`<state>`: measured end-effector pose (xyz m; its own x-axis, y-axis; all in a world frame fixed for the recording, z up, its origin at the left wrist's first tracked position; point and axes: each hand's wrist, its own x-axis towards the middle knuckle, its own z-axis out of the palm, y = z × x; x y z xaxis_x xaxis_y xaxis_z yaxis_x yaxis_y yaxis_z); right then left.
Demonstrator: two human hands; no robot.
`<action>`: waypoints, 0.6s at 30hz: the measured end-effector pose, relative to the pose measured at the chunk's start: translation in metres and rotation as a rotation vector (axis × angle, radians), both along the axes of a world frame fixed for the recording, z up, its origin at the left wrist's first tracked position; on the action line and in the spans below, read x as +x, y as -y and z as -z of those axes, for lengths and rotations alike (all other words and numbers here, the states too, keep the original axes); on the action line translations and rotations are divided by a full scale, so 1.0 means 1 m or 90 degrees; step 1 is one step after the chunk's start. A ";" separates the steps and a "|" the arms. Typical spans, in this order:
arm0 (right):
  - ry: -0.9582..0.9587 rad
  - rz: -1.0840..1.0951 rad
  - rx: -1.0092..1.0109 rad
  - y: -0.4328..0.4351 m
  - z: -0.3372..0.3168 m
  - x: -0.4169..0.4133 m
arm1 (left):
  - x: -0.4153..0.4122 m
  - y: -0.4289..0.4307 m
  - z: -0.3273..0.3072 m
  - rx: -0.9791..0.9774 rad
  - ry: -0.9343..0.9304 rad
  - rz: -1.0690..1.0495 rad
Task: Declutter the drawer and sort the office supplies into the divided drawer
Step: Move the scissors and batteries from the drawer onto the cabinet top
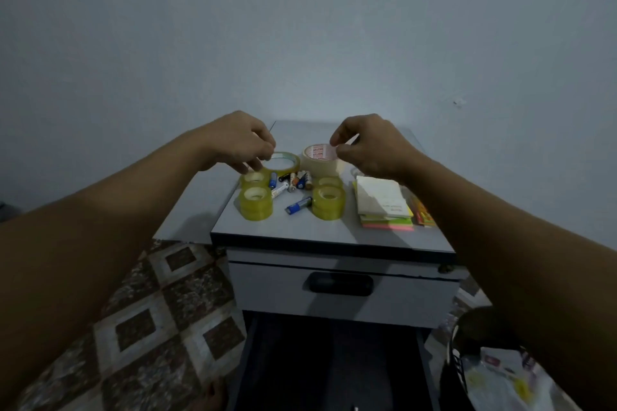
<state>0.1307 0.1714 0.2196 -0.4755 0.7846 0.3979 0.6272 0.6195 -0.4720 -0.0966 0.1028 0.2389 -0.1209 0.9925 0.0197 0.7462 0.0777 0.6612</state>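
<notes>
A grey cabinet [300,227] stands under both hands, its drawer [400,297] closed below the wrists. A stack of sticky notes [384,203] lies just on the near side of the right hand [370,147]. That hand's curled thumb and fingers meet the rim of the masking tape [319,160]; I cannot tell whether they grip it. The left hand [240,140] curls over the edge of a flat clear tape roll [283,162]; again I cannot tell if it holds it. Stacked yellow tape rolls [256,202] sit just nearer than the left hand. Batteries [293,182] lie scattered between the hands.
</notes>
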 end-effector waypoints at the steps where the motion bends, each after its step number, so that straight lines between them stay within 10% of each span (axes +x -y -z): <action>1: -0.021 0.004 -0.006 0.007 0.000 0.006 | 0.001 0.007 -0.001 0.014 0.004 -0.004; 18: -0.107 0.031 -0.290 0.154 0.154 0.095 | 0.066 0.142 0.145 -0.095 0.154 0.089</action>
<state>0.2253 0.0179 0.0655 -0.3925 0.9165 0.0767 0.5422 0.2980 -0.7857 -0.0307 -0.0389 0.0937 0.0339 0.9896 -0.1395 0.5783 0.0944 0.8103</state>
